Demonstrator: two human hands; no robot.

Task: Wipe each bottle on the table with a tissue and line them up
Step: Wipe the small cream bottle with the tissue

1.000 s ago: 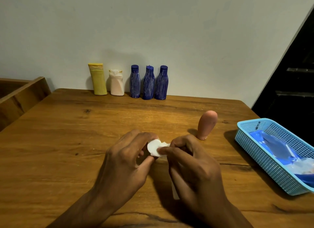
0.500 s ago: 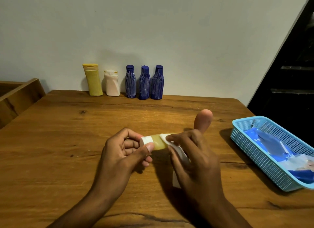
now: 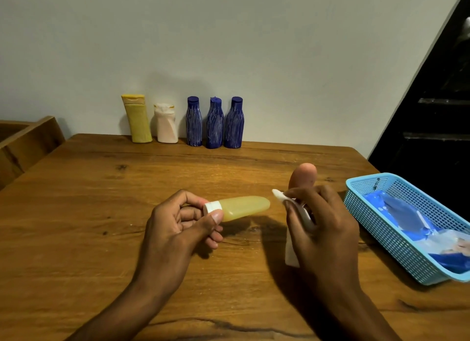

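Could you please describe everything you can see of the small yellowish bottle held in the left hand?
The small yellowish bottle is translucent, soft-looking plastic with a rounded end and a white cap. It lies roughly horizontal above the table, cap toward the left hand, which pinches it at the cap. The tissue is apart from it.

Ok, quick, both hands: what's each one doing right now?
Left hand: fingers pinch the white cap end of the small yellowish bottle, held sideways above the table.
Right hand: fingers grip the white tissue, clear of the bottle.

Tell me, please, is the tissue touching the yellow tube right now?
Apart. The head view shows bare table between the tissue and the tube.
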